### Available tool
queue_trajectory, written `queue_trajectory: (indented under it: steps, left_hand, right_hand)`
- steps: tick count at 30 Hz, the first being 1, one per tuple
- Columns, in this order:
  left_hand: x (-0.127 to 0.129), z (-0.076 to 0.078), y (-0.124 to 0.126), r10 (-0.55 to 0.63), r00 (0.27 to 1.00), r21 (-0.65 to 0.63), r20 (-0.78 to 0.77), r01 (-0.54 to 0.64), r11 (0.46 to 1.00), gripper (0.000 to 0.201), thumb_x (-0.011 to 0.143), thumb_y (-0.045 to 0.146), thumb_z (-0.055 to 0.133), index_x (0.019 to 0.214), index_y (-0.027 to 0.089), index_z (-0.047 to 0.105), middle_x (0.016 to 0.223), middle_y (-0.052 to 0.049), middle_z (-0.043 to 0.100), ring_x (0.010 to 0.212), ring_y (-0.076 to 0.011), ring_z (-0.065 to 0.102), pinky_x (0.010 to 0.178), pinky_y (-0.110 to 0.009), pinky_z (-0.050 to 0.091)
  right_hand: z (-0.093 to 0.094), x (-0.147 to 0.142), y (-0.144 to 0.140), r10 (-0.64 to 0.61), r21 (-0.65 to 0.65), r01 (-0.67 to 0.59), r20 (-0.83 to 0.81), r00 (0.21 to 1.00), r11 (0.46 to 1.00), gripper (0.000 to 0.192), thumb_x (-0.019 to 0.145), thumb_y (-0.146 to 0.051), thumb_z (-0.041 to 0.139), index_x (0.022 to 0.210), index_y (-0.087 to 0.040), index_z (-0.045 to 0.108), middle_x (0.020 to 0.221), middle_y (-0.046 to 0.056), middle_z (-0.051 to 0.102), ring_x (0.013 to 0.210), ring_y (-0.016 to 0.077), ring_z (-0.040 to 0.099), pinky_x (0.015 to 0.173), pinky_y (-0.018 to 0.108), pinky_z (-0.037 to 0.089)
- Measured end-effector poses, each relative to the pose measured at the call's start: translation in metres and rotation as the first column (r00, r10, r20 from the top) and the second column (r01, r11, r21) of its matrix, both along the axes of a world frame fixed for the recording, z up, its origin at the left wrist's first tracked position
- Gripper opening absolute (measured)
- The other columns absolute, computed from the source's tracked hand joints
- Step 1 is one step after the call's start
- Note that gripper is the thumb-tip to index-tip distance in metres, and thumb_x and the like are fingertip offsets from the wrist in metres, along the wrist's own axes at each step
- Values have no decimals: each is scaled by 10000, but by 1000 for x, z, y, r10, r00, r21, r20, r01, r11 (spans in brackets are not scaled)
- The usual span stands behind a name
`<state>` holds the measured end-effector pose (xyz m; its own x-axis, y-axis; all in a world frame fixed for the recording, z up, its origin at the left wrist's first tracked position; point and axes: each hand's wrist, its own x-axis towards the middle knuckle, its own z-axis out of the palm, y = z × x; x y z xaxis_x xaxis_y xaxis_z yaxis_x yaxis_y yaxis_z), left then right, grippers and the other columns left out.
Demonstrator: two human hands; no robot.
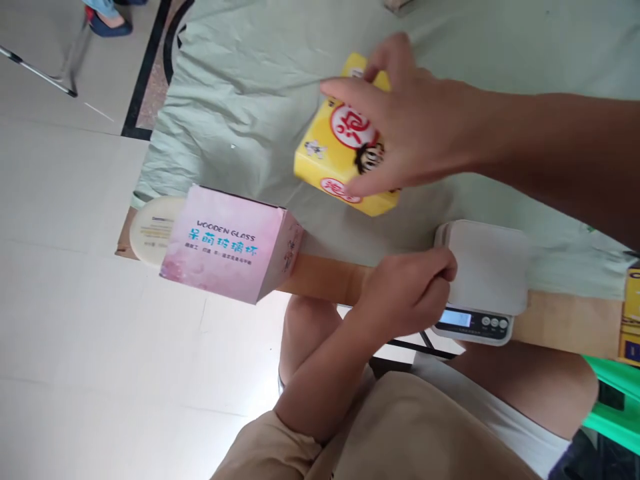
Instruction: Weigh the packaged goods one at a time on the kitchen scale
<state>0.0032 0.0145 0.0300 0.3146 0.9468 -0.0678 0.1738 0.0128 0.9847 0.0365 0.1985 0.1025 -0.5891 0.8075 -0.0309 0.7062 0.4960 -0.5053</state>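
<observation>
My right hand (395, 127) comes in from the right and grips a yellow box (320, 157) with red-and-white round emblems and a cartoon figure. Its fingers and thumb are spread across the box, which sits at an angle over the green cloth. My left hand (410, 293) is closed in a loose fist at the left edge of a white digital scale (490, 270). Nothing shows in that fist. The scale's pan is bare and its small display is lit, but I cannot read it.
A pink box (225, 247) printed "WOODEN GLASS" stands at the table's near left edge, partly covering a round cream-coloured lid or tub (153, 230). Green cloth (240, 87) covers the table. A yellow-and-blue package (631, 313) lies at far right. Another person's foot (110, 23) shows top left.
</observation>
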Motion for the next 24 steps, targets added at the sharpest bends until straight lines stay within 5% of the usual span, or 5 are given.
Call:
queue_trajectory:
  steps: [2, 4, 12, 17, 24]
  left_hand:
    - [-4, 0, -1, -32, 999, -28, 7, 32, 999, 81, 894, 196, 420, 825, 237, 429, 744, 2, 612, 693, -157, 522, 677, -310, 390]
    - [-8, -1, -3, -59, 998, -48, 35, 61, 997, 76, 891, 200, 429, 829, 244, 419, 745, 3, 615, 690, -162, 524, 662, -323, 378]
    - [-14, 4, -3, -131, 989, -134, 73, 140, 981, 86, 906, 259, 443, 826, 236, 423, 778, 10, 597, 700, -157, 461, 624, -312, 345]
    - [-15, 8, -3, -100, 989, -141, 107, 115, 983, 97, 890, 228, 450, 807, 233, 401, 748, 7, 554, 689, -159, 427, 640, -319, 349]
    - [-13, 7, -3, -112, 981, -125, 157, 132, 983, 84, 881, 219, 418, 805, 230, 384, 745, 7, 558, 696, -158, 425, 667, -326, 344]
  right_hand:
    - [-4, -41, -3, 109, -3, -116, 369, 923, 993, 1370, 456, -674, 1010, 1656, -483, 378, 1679, 23, 322, 1409, 499, 591, 1217, 753, 465]
    - [-9, -73, -5, 162, -6, -181, 475, 865, 984, 1279, 637, -722, 893, 1692, -523, 199, 1703, 7, 203, 1470, 482, 520, 1237, 680, 464]
    - [-37, -121, 0, 235, -65, -229, 401, 885, 971, 1165, 622, -837, 853, 1625, -484, 379, 1604, -3, 244, 1516, 491, 478, 1261, 744, 432]
    - [-49, -110, 13, 165, -90, -146, 257, 952, 985, 711, 963, -416, 736, 1604, -303, 448, 1577, 22, 331, 1419, 243, 618, 1362, 525, 410]
    - [-57, -101, 16, 53, -130, -24, 225, 973, 991, 593, 1031, -255, 615, 1599, -207, 450, 1484, 50, 526, 1472, 243, 568, 1331, 555, 415]
